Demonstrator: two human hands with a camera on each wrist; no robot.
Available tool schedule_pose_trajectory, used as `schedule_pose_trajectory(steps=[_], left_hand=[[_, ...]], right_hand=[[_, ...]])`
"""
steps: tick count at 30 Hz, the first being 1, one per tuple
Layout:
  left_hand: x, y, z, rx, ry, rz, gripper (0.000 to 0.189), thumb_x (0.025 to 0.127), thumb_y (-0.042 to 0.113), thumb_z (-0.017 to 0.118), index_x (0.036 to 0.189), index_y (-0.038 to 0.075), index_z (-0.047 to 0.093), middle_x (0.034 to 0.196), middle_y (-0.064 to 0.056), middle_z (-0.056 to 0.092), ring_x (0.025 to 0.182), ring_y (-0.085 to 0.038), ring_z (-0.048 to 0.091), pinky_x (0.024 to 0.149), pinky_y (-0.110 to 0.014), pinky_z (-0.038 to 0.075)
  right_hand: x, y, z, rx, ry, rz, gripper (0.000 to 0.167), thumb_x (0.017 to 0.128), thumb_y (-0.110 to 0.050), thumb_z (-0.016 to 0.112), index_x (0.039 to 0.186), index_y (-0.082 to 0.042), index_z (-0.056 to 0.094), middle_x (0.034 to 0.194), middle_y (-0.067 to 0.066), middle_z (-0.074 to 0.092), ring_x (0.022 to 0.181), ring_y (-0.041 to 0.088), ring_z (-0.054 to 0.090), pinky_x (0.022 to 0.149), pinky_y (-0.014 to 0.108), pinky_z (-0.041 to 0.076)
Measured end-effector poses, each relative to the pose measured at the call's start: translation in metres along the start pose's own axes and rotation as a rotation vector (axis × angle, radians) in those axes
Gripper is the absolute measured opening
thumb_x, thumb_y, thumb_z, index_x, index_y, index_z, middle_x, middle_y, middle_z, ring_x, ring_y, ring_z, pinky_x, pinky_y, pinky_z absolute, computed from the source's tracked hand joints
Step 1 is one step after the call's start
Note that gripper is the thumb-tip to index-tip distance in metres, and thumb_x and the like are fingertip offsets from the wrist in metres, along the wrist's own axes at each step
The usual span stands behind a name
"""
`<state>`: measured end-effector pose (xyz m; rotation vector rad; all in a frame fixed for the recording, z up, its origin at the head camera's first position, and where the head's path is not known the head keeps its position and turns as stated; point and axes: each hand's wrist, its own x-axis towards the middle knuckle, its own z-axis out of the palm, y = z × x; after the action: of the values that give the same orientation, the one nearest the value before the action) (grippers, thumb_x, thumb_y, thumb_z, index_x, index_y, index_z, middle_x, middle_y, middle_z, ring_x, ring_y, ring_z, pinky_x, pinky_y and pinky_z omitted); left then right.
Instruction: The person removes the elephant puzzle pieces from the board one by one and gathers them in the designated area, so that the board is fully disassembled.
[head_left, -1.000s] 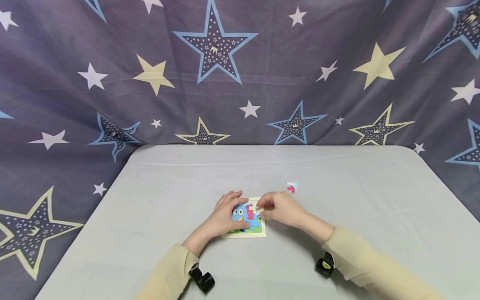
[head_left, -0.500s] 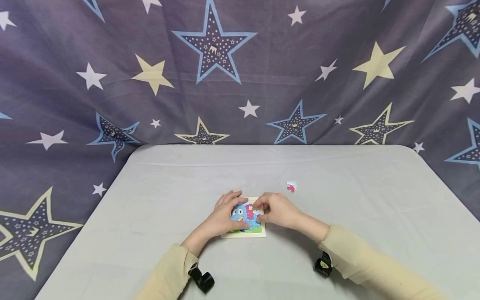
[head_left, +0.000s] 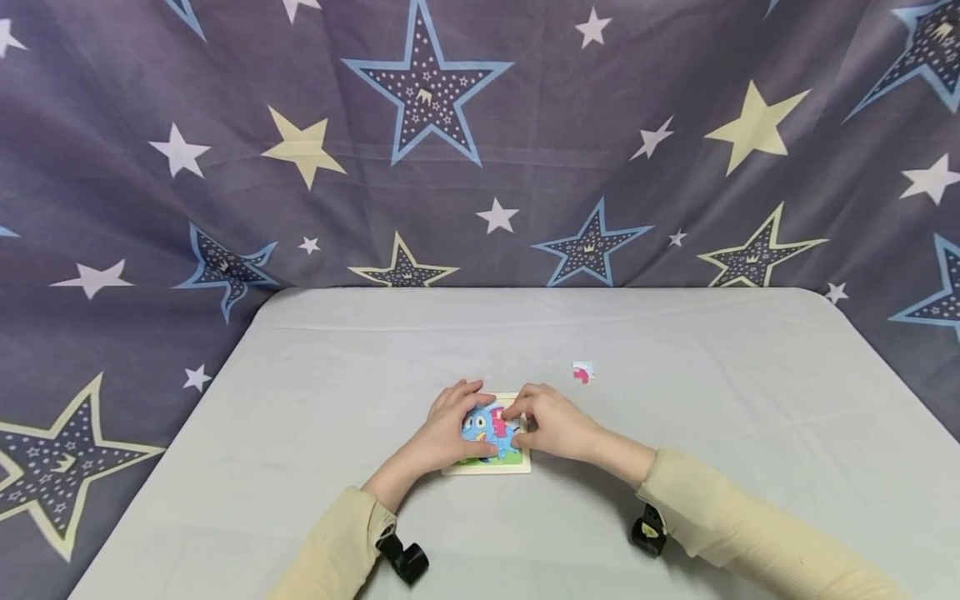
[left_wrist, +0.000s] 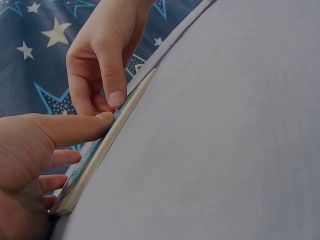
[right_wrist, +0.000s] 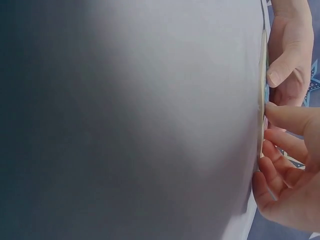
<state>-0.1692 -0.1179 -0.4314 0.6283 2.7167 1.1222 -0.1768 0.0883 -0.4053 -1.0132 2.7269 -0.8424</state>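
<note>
A jigsaw puzzle [head_left: 501,450] of a blue cartoon animal lies in a pale wooden frame [head_left: 487,470]. My left hand [head_left: 444,429] lies over its left side, the thumb and fingers spread and touching the puzzle. At the puzzle's right side my right hand [head_left: 558,423] pinches a small puzzle piece [head_left: 522,426] between thumb and forefinger, low over the frame; the fingers hide most of the piece. In the left wrist view, the puzzle frame [left_wrist: 107,142] shows edge-on, with both thumbs over it. Another puzzle piece [head_left: 582,372], pink and light blue, lies apart beyond the right hand.
The table [head_left: 315,350] has a light grey cover. Behind it hangs a dark curtain [head_left: 465,183] printed with stars. A black wrist camera [head_left: 405,560] sits under the left sleeve, and another wrist camera [head_left: 648,530] under the right one.
My right hand has moved slightly left, bringing the puzzle piece further over the frame's right side. My left hand and the loose piece stay in place.
</note>
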Motion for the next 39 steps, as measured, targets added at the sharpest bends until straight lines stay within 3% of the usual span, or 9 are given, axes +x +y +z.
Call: schedule_pose_trajectory(steps=[13, 32, 39], left_hand=[[-0.0001, -0.0013, 0.0000, 0.000, 0.018, 0.020, 0.065, 0.068, 0.028, 0.079, 0.125, 0.010, 0.053, 0.143, -0.013, 0.034, 0.137, -0.034, 0.016, 0.108, -0.057, 0.011], [0.0012, -0.0021, 0.0009, 0.010, 0.005, 0.006, 0.066, 0.068, 0.029, 0.079, 0.126, 0.012, 0.052, 0.145, -0.011, 0.032, 0.138, -0.031, 0.015, 0.109, -0.054, 0.008], [0.0005, -0.0007, 0.0006, 0.010, 0.004, 0.007, 0.067, 0.068, 0.029, 0.079, 0.127, 0.012, 0.052, 0.145, -0.011, 0.032, 0.138, -0.031, 0.015, 0.109, -0.055, 0.010]], right_hand=[[0.0030, 0.0015, 0.0002, 0.038, -0.014, 0.024, 0.029, 0.073, -0.013, 0.074, 0.102, -0.010, 0.069, 0.092, -0.001, 0.059, 0.080, 0.014, 0.048, 0.069, 0.023, 0.040], [0.0023, 0.0019, 0.0012, 0.129, -0.022, 0.074, 0.028, 0.073, -0.010, 0.074, 0.098, -0.013, 0.062, 0.089, -0.001, 0.055, 0.076, 0.012, 0.048, 0.068, 0.022, 0.042], [0.0029, 0.0042, 0.0017, 0.140, -0.026, 0.058, 0.027, 0.073, -0.009, 0.074, 0.096, -0.014, 0.060, 0.085, -0.001, 0.055, 0.075, 0.014, 0.048, 0.067, 0.022, 0.041]])
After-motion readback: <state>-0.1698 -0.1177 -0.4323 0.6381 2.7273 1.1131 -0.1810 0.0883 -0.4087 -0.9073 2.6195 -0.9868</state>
